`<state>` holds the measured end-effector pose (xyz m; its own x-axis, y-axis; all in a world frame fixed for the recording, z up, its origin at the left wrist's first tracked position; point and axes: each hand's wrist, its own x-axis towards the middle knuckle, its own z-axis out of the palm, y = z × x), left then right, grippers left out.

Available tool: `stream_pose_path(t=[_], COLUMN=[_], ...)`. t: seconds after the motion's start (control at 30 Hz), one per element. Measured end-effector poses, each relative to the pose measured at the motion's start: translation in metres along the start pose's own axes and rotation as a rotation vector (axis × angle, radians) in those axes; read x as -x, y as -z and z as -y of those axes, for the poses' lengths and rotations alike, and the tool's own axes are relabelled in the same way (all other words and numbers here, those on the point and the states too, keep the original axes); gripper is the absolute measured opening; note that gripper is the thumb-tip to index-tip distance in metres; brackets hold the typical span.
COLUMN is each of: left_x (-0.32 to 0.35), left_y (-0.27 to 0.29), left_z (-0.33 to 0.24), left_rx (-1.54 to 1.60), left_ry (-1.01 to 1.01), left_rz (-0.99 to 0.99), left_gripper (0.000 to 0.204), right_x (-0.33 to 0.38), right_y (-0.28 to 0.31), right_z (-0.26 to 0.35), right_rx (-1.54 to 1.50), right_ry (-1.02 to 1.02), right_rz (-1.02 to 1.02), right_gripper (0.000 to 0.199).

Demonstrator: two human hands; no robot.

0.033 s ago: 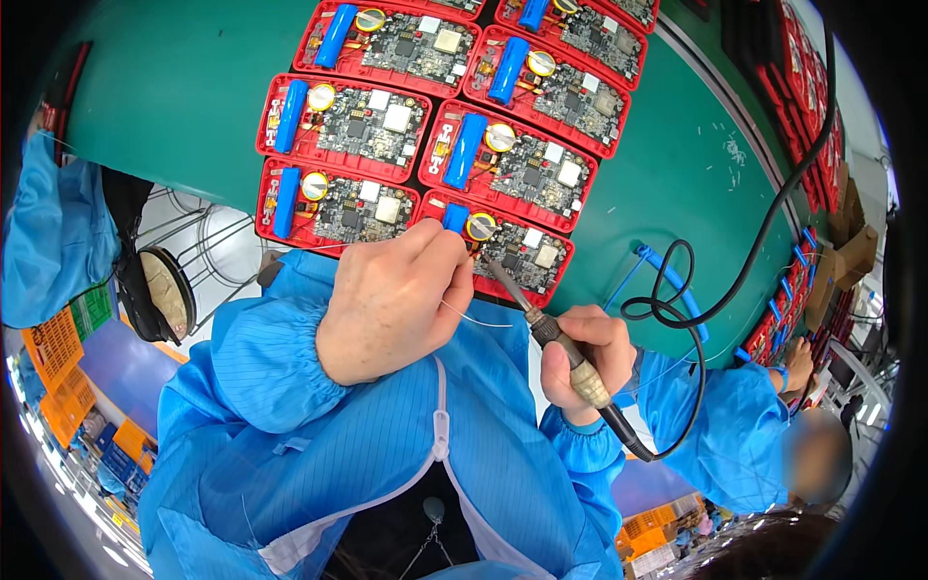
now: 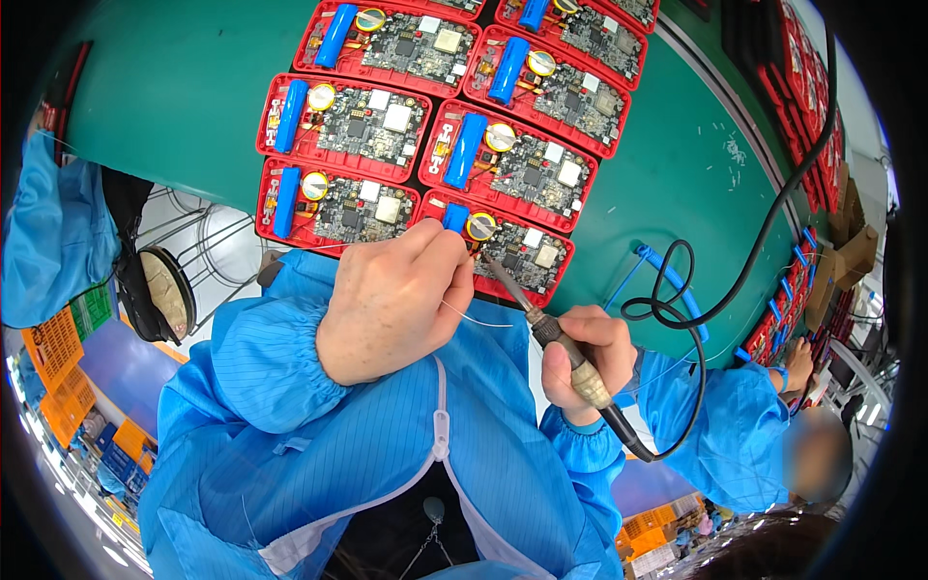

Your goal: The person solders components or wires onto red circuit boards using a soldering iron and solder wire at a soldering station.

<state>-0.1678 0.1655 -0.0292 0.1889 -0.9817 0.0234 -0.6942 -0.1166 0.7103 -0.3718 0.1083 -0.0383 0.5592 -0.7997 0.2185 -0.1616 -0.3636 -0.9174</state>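
Observation:
My right hand (image 2: 609, 343) is closed around a soldering iron (image 2: 549, 332), its tip pointing up and left onto the near edge of a circuit board (image 2: 522, 253). That board lies in the nearest right-hand red case (image 2: 556, 290), along with a blue cylindrical battery (image 2: 454, 217) and a round yellow-rimmed coin cell (image 2: 480, 227). My left hand (image 2: 387, 304) is pinched over the case's left corner and covers part of it. A thin solder wire (image 2: 483, 322) sticks out below its fingers; the pinched fingertips and the exact contact point are hidden.
More red cases (image 2: 343, 169) with boards and batteries stand in two columns on the green table (image 2: 174, 126). The iron's black cable (image 2: 749, 271) loops on the right beside a blue holder (image 2: 677, 290). White clippings (image 2: 735, 150) lie farther right. A co-worker's sleeve (image 2: 715, 416) is at right.

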Motion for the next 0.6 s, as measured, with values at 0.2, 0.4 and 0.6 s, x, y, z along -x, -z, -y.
stream_pose_path(t=[0.2, 0.4, 0.6], left_x=[-0.002, -0.003, 0.000], left_y=[0.000, 0.000, 0.006], left_z=[0.000, 0.000, 0.000], left_rx=[-0.015, -0.022, 0.003], left_ry=[-0.005, -0.019, -0.020], left_rz=[0.000, 0.000, 0.003], left_gripper=[0.012, 0.013, 0.012], right_x=[0.002, 0.001, -0.011], right_y=[0.006, 0.011, 0.022], right_z=[0.001, -0.002, -0.008], right_rx=[0.003, -0.067, -0.023], right_ry=[-0.009, -0.006, 0.060], right_rz=[-0.047, -0.177, -0.281], right_gripper=[0.028, 0.030, 0.038])
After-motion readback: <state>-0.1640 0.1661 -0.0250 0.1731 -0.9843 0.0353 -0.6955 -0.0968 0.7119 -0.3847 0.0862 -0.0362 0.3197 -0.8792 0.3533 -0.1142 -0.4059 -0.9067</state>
